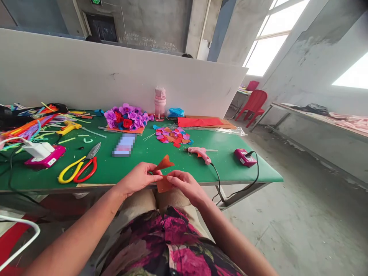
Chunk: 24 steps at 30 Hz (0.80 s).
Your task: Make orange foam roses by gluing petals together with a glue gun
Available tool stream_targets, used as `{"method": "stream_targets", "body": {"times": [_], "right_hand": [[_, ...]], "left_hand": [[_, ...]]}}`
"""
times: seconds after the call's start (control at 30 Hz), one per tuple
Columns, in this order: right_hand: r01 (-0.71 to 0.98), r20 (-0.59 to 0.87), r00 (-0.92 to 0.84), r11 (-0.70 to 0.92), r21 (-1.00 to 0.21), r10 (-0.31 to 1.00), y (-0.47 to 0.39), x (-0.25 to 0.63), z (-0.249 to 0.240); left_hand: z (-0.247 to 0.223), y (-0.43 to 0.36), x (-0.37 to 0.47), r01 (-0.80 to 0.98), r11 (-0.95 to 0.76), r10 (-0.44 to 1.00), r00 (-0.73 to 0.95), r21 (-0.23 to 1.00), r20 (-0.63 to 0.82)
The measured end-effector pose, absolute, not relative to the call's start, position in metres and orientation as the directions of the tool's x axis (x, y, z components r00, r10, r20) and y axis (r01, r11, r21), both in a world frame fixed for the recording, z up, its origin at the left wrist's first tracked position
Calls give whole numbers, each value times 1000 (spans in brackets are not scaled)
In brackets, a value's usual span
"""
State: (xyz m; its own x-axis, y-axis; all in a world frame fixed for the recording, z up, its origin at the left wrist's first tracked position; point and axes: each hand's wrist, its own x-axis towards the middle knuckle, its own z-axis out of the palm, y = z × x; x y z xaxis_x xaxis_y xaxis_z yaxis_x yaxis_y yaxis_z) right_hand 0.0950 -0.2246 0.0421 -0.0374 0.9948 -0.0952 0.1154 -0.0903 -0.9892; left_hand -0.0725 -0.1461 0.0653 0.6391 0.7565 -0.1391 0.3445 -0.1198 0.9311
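Note:
Over the table's front edge, my left hand (pixel 142 176) pinches an orange piece of craft sheet (pixel 165 162) with a notched end, which sticks up above its fingers. My left thumb also reaches a lower, squarish orange sheet (pixel 163 185). My right hand (pixel 186 184) has its thumb and fingers closed on that lower sheet's right side. Whether the two orange parts are joined is hidden by the fingers. Beyond my hands lies a heap of red, pink, purple and blue petal-shaped cutouts (pixel 172 136). A pink glue gun (pixel 201 153) rests to the right of them.
On the green table (pixel 155 153), scissors (pixel 86 163) lie left, beside a blurred phone-like rectangle (pixel 124 145). Purple and red flowers (pixel 128 117), a pink bottle (pixel 160 103) and red sheets (pixel 198 122) line the white partition (pixel 115 69). A power socket (pixel 245 157) sits right, its cable hanging down.

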Motion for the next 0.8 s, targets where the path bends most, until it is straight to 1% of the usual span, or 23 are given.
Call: {"method": "stream_targets", "body": {"times": [0.1, 0.17, 0.27, 0.37, 0.53, 0.7, 0.8], "right_hand": [[249, -90, 37, -96, -964, 995, -219, 92, 36], [253, -79, 53, -90, -963, 995, -215, 90, 31], [160, -84, 96, -98, -982, 992, -208, 90, 24], [72, -59, 179, -73, -995, 982, -200, 94, 23], [0, -5, 260, -5, -1000, 966, -182, 102, 29], [-112, 15, 274, 47, -993, 962, -172, 96, 33], [-186, 13, 274, 66, -980, 962, -172, 88, 37]], "left_hand": [[61, -145, -70, 343, -95, 763, 629, 934, -153], [56, -146, -70, 325, -68, 774, 613, 943, -156], [48, -148, -73, 265, -37, 810, 573, 964, -126], [40, -151, -81, 216, -54, 865, 498, 975, -62], [32, -157, -96, 187, -84, 918, 396, 979, 3], [31, -160, -97, 21, -74, 954, 291, 997, 65], [31, -160, -92, -85, -14, 971, 235, 996, 33]]}}
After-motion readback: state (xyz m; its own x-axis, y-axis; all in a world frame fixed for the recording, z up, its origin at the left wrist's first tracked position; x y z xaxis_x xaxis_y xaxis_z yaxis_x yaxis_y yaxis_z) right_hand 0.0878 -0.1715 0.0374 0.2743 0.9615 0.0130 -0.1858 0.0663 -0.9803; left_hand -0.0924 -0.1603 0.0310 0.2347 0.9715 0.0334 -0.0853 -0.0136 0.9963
